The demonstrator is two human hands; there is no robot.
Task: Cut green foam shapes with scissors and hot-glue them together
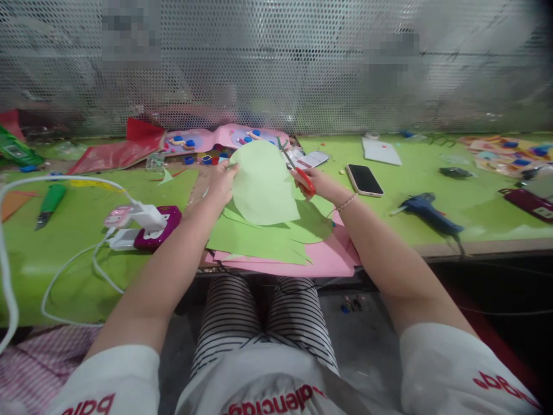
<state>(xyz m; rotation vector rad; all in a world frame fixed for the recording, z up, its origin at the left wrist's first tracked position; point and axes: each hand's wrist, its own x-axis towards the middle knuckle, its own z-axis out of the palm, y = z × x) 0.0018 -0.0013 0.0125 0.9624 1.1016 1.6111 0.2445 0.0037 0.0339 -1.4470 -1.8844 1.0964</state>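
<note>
Between my hands is a pale green sheet (265,187) with a rounded top edge, held up at a tilt. My left hand (223,181) is closed on its left edge, thumb on the front. In my right hand (314,183) are red-handled scissors (305,181), their blades parted and pointing up and away, near the sheet's upper right edge. Whether the blades touch the sheet cannot be made out. Below lie brighter green sheets (259,245) with cut edges, on top of pink sheets (332,266) at the table's front edge.
To the right lie a phone (364,180), a white card (381,151) and a blue glue gun (432,214). On the left are a purple power strip (166,227) with white cables and a green cutter (52,202). Pink decorated pieces (190,142) lie behind, before a perforated metal panel (259,69).
</note>
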